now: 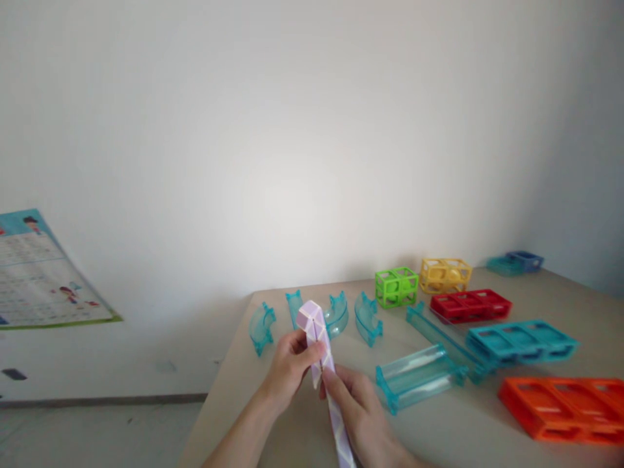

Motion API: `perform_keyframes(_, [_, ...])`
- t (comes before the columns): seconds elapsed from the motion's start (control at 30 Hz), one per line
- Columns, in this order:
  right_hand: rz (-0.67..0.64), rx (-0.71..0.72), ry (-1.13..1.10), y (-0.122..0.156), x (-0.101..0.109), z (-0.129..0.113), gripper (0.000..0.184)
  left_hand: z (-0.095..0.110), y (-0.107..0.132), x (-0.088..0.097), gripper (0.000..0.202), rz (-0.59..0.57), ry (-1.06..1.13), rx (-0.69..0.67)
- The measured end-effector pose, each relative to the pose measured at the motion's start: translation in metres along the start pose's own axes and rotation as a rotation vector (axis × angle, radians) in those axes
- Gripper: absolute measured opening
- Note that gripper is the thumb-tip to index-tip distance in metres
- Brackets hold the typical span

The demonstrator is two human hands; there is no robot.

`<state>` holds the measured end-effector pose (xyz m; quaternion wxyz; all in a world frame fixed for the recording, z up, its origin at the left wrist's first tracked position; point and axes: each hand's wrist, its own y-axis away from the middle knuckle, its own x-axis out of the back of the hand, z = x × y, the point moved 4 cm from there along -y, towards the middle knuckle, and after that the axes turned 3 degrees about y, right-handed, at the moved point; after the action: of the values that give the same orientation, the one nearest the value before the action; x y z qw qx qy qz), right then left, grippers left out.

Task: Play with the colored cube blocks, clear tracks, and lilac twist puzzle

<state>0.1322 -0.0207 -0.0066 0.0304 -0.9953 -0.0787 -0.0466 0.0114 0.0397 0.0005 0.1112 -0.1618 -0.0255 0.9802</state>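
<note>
A lilac and white twisty snake puzzle [329,364] is held over the table, its far end folded back on itself and its long straight part running down toward me. My left hand [291,365] grips the folded part, with the thumb on top. Lower down, my right hand [355,406] is closed round the straight part, thumb pressed along it. The puzzle's near end runs out of the frame at the bottom. Just beyond it, a curved clear-teal track piece [337,317] is partly covered by the folded end.
More teal track pieces [369,320] lie on the table [234,396], including a wide straight channel [422,377] right of my hands. Green [396,287], yellow [445,275], red [470,306], teal [521,341] and orange [565,408] plastic frames stand to the right. A wall rises behind.
</note>
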Motion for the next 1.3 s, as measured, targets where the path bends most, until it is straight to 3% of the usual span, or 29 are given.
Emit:
perform_keyframes(0.17, [0.039, -0.09, -0.035, 0.003, 0.0, 0.004, 0.056, 0.001, 0.003, 0.0, 0.029, -0.023, 0.015, -0.004])
perform_keyframes(0.3, [0.006, -0.259, -0.25, 0.003, -0.007, 0.009, 0.055, 0.002, 0.002, 0.005, 0.029, -0.046, -0.06, -0.037])
perform_keyframes(0.4, [-0.154, -0.356, -0.491, -0.002, -0.016, 0.013, 0.052, 0.001, 0.0, 0.011, 0.031, -0.065, -0.127, -0.05])
perform_keyframes(0.57, [-0.598, -0.479, -0.832, -0.01, -0.027, 0.017, 0.053, 0.002, -0.003, 0.018, 0.038, -0.081, -0.13, -0.045])
perform_keyframes(0.77, [-0.779, -0.426, -1.09, -0.01, -0.023, 0.014, 0.046, 0.007, 0.0, 0.017, 0.035, -0.147, -0.121, -0.061])
perform_keyframes(1.03, [-0.811, -0.471, -1.002, 0.0, -0.02, 0.009, 0.047, 0.015, 0.006, 0.011, 0.038, -0.189, -0.044, -0.023])
perform_keyframes(1.13, [-0.875, -0.606, -0.815, 0.003, -0.023, 0.007, 0.051, 0.017, 0.007, 0.014, 0.042, -0.2, -0.034, 0.021])
perform_keyframes(1.23, [-0.765, -0.675, -0.628, 0.002, -0.02, 0.006, 0.053, 0.017, 0.005, 0.017, 0.04, -0.194, -0.091, 0.05])
perform_keyframes(1.3, [-0.651, -0.553, -0.564, -0.001, -0.015, 0.001, 0.044, 0.018, 0.004, 0.018, 0.037, -0.18, -0.138, 0.049])
